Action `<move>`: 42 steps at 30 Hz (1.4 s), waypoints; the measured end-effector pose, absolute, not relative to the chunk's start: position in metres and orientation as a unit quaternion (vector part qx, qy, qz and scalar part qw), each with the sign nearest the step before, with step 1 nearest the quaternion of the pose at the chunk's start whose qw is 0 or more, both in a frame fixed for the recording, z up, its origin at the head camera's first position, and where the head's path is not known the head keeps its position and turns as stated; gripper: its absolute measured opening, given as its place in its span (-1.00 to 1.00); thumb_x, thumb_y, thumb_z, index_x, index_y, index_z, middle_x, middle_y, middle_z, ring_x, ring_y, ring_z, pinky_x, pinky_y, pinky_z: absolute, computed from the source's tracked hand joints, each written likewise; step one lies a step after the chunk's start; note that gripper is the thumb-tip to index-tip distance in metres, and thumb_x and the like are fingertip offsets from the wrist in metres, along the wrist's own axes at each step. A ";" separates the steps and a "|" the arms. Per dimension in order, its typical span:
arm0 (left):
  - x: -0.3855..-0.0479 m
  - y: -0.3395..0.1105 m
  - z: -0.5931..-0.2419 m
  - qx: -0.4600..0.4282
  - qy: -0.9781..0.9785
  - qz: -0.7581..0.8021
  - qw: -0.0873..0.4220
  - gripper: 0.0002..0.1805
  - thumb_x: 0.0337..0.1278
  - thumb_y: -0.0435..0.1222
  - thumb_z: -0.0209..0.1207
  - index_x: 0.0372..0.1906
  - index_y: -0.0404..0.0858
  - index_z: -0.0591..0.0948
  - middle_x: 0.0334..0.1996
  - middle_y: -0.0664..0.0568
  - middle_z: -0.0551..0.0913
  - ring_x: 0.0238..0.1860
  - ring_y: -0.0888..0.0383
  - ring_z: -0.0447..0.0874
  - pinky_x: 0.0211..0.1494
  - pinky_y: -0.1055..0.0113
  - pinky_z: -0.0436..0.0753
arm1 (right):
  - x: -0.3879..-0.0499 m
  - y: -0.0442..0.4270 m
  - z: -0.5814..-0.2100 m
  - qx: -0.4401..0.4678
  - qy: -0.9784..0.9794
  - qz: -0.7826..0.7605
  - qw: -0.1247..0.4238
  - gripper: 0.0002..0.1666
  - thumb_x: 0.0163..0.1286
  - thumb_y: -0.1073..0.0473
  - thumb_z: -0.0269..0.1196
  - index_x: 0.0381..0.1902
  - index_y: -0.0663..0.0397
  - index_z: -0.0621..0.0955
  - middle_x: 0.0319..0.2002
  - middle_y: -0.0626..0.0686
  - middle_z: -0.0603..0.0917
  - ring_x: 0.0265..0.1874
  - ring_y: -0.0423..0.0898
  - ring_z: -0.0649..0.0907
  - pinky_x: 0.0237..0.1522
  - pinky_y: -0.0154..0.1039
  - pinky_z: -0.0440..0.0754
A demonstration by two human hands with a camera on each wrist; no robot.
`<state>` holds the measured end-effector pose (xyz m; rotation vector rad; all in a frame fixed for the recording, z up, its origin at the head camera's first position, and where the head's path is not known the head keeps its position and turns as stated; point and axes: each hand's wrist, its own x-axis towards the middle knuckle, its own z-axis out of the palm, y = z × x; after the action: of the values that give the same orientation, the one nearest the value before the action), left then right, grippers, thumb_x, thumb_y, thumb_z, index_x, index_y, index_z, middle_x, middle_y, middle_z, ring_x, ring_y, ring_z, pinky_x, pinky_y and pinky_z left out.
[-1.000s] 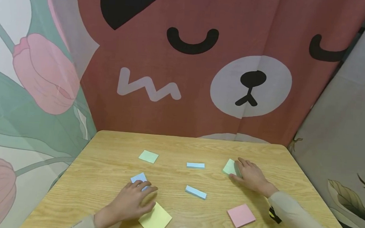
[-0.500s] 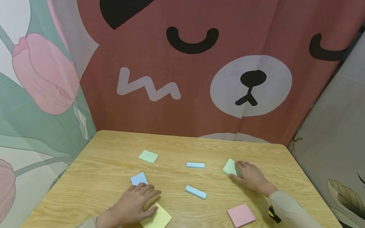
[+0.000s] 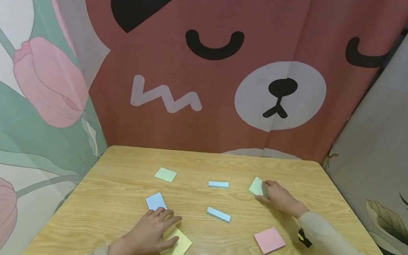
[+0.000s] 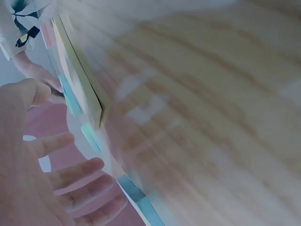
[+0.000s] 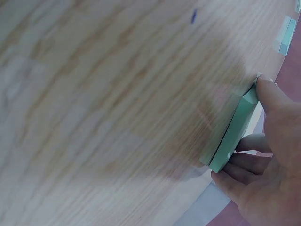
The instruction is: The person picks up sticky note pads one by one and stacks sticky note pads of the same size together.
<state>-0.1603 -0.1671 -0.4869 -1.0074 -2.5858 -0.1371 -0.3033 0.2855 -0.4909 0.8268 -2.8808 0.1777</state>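
Note:
My right hand [image 3: 280, 198] grips a light green sticky note pad [image 3: 256, 186] lying at the right of the table. In the right wrist view, the thumb presses one end of that green pad [image 5: 230, 136] and the fingertips touch its far side. My left hand [image 3: 145, 234] hovers with spread, loosely bent fingers, holding nothing. Under its thumb side lies a yellow sticky note pad [image 3: 179, 249], partly covered by the hand. A blue sticky note pad [image 3: 155, 200] shows just past its fingertips. The left wrist view shows these fingers apart from the table.
Two narrow light blue sticky note pads [image 3: 218, 214] lie mid-table, one behind the other. A pink pad [image 3: 269, 240] sits front right, and another green pad [image 3: 166, 174] lies back left. Behind the wooden table [image 3: 194, 164] hangs a curtain with a bear print [image 3: 210, 132].
My left hand has drifted right and slightly toward me, uncovering more of the blue pad. The right fingers have curled a little more at the green pad, which stays in place.

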 end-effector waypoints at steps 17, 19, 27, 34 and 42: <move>-0.149 -0.159 -0.485 -0.344 -0.928 -0.063 0.126 -0.52 0.19 0.22 0.14 -0.17 -0.11 0.57 -0.27 0.15 0.41 -0.28 0.22 0.39 -0.35 0.30 0.50 | -0.301 0.283 -0.490 0.269 -0.960 0.059 0.054 -0.45 0.34 -0.08 0.33 -0.21 0.40 0.51 -0.44 0.06 0.49 -0.49 -0.11 0.41 -0.44 -0.14 0.47; -0.148 -0.158 -0.484 -0.346 -0.928 -0.057 0.124 -0.52 0.19 0.24 0.13 -0.22 -0.09 0.57 -0.28 0.16 0.38 -0.27 0.22 0.38 -0.33 0.28 0.49 | -0.301 0.282 -0.489 0.268 -0.960 0.056 0.053 -0.44 0.34 -0.08 0.33 -0.19 0.41 0.51 -0.43 0.09 0.52 -0.47 -0.10 0.43 -0.44 -0.14 0.49; -0.145 -0.156 -0.489 -0.347 -0.932 -0.026 0.105 -0.46 0.23 0.28 0.06 -0.15 -0.12 0.58 -0.29 0.16 0.29 -0.20 0.17 0.32 -0.20 0.18 0.52 | -0.299 0.280 -0.486 0.277 -0.959 0.044 0.052 -0.36 0.36 -0.10 0.31 -0.13 0.50 0.50 -0.35 0.22 0.57 -0.44 -0.04 0.51 -0.40 -0.09 0.56; -0.145 -0.155 -0.489 -0.352 -0.930 -0.023 0.101 -0.40 0.24 0.31 0.02 -0.11 -0.15 0.58 -0.32 0.17 0.27 -0.23 0.18 0.31 -0.17 0.18 0.49 | -0.301 0.281 -0.486 0.277 -0.958 0.042 0.056 -0.34 0.36 -0.09 0.32 -0.10 0.53 0.50 -0.32 0.24 0.59 -0.41 -0.03 0.53 -0.38 -0.09 0.57; -0.142 -0.149 -0.488 -0.337 -0.938 -0.040 0.071 -0.30 0.17 0.40 -0.01 -0.06 -0.15 0.54 -0.25 0.09 0.33 -0.24 0.16 0.33 -0.23 0.14 0.50 | -0.302 0.281 -0.485 0.270 -0.961 0.041 0.048 -0.35 0.36 -0.07 0.31 -0.06 0.53 0.49 -0.25 0.32 0.60 -0.36 0.03 0.57 -0.36 -0.07 0.58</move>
<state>-0.1419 -0.1492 -0.4878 -1.0118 -2.8201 -0.1193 -0.3024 0.2812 -0.4847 0.8230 -2.9287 0.1245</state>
